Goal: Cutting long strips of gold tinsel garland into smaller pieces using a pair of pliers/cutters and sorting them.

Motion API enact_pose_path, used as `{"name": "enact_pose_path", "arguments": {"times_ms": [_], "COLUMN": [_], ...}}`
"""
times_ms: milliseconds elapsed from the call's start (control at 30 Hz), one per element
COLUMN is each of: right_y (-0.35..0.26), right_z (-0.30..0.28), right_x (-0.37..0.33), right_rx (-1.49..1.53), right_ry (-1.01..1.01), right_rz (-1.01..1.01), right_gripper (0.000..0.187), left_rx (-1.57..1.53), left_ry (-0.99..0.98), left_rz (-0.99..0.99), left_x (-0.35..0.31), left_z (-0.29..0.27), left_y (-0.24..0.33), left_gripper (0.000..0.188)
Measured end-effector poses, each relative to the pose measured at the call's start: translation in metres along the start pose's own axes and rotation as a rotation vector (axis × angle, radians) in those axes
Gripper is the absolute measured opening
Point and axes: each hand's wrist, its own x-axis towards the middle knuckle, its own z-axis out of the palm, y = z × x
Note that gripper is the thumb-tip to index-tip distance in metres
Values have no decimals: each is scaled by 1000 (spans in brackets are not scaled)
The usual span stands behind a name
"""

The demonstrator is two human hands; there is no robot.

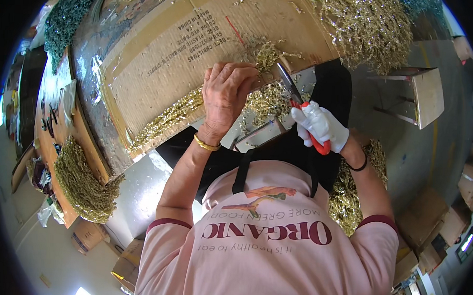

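My left hand (229, 92), bare with a yellow bangle at the wrist, pinches a gold glittery sprig (267, 58) above the front edge of a flat cardboard sheet (155, 65). In my right hand (322, 125), which wears a white glove, is a pair of red-handled scissors (289, 82). Their blades point up and left, with the tips close to the sprig; whether they touch it I cannot tell. A row of gold glittery strands (169, 115) lies along the sheet's near edge to the left. More gold pieces (267, 101) sit below my hands, over my lap.
A large gold bunch (365, 32) lies at the far right, a teal bunch (68, 21) at the far left. Another gold bunch (82, 183) rests on a wooden board (63, 119) at left. A stool (426, 98) stands right; cardboard boxes (426, 219) are behind it.
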Motion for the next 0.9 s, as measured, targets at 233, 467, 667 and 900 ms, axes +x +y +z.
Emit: {"name": "enact_pose_path", "arguments": {"times_ms": [233, 467, 667, 900], "right_y": [-1, 12, 46, 53], "right_z": [7, 8, 3, 19], "right_x": [6, 5, 29, 50], "right_rx": [-147, -115, 164, 521], "right_ry": [37, -63, -540, -722], "right_rz": [-245, -197, -202, -143], "right_gripper": [49, 42, 26, 23], "left_rx": [-41, -602, -1054, -1017], "left_ry": [40, -28, -24, -110], "left_rz": [-43, -529, -656, -641], "left_x": [4, 5, 13, 14], "left_z": [1, -17, -34, -39], "left_y": [1, -5, -9, -4], "left_gripper": [20, 23, 23, 21]}}
